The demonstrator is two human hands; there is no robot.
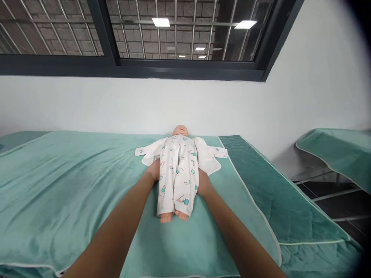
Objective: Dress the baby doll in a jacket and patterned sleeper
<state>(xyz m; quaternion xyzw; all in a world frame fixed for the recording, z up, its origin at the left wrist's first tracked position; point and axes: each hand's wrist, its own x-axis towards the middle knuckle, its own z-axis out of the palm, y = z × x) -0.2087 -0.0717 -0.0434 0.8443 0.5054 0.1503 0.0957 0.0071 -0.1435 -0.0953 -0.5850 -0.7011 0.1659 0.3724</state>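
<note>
1 baby doll [180, 130], smooth and pink-toned, lying on its back at the centre, head toward 12 o'clock, bare feet toward 6. 1 pair white printed cloth trousers [185, 173], worn on its legs. 1 white cloth jacket [208, 156], spread open, printed sleeves at 10 and 2 o'clock. 1 pale-green soft blanket [174, 251], white-edged, beneath. Bare left hand [155, 170] at 9 o'clock, bare right hand [204, 183] at 3, both against the trousers; fingers hidden, each grip's width cannot be told.

Doll [180, 130] in patterned trousers [186, 173] on green cloth [110, 170] between left grip [154, 170] and right grip [204, 183]
</note>
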